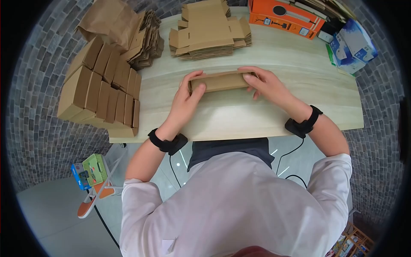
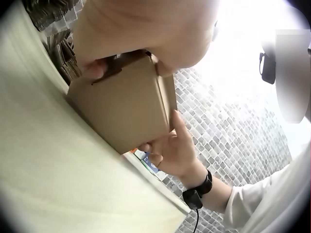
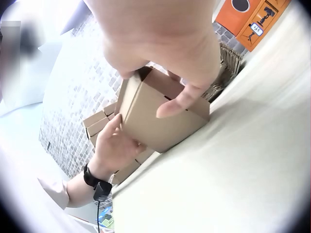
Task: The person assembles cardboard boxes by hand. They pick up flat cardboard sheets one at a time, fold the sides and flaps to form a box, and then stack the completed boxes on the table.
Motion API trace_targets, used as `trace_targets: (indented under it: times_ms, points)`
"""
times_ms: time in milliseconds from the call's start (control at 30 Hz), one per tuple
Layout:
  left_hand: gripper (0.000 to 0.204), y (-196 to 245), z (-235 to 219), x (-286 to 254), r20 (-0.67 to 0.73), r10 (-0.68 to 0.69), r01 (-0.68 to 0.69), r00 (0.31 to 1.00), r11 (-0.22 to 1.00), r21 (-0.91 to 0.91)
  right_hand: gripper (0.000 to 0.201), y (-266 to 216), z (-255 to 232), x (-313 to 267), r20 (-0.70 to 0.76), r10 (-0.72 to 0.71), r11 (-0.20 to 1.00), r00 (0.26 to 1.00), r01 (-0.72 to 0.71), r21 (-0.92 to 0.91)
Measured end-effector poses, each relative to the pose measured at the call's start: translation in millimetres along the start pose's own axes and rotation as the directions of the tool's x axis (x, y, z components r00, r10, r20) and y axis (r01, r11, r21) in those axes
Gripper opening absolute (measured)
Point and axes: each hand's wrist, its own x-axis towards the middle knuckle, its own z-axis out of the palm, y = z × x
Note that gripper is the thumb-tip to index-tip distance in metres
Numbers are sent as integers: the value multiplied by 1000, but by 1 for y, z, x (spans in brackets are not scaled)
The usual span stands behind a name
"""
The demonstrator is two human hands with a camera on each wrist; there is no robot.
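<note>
A small brown cardboard box stands on the table between the two hands, its long side toward the person. At its left end, the left hand grips it, thumb on the near side and fingers at the far edge. The right hand holds the other end, its thumb by the top corner and a finger along the upper edge. In the left wrist view the end panel of the box shows a gap at its top edge. The right wrist view shows the opposite end of the box, also gapped at the top.
Folded brown boxes stand in rows at the left. Behind them are a paper bag and a stack of folded cardboard. Flat box blanks lie at the back. An orange box and a blue-white package sit back right.
</note>
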Motion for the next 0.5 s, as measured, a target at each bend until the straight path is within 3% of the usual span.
trace_targets:
  times_ms: [133,200,233,300,400,500]
  points:
    - [39,1,7,11,-88,-59,64,994,996,62,51,-2,7,6,-35,58,997,998,-57,46]
    - [39,-5,14,18,-237,83,-17,968,963,268,50,-3,10,9,-78,9,999,997,-5,50]
    - [39,-7,18,22,-240,85,-18,967,963,268,50,-3,13,10,-77,6,999,997,-3,48]
    - [40,-7,23,30,-263,135,-136,955,991,15,51,-3,21,10,-205,-231,939,951,162,-305]
    - [41,15,25,27,-205,31,-35,978,999,-15,55,-13,29,4,-242,-182,903,953,65,-424]
    - [41,3,21,26,-168,63,-71,984,997,-42,59,-10,25,3,-189,-219,917,957,135,-376]
